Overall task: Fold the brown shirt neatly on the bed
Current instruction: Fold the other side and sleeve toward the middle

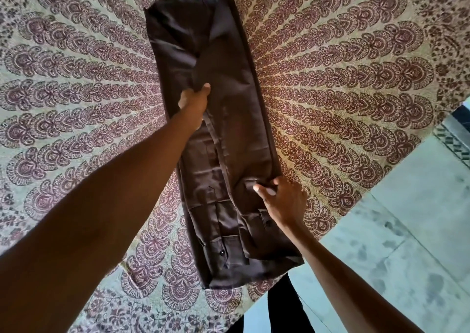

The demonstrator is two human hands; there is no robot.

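My left hand (194, 98) pinches the brown shirt (223, 129)'s mid-fold; right hand (282, 198) pinches its edge; next, fold it crosswise.

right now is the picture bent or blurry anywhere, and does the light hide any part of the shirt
Head view: wide-angle bending curves the bedspread pattern and stretches the near forearms; the brown shirt reads dark, its folds faint, with soft sheen near the top; left hand and right hand are fairly sharp.

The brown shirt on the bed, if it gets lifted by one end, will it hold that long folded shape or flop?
The brown shirt would likely flop: it already creases and bunches where the left hand pinches it. It looks thin and slightly shiny, so probably light, and the folded layers may slide apart. The right hand rests on its edge, which may help steady it.
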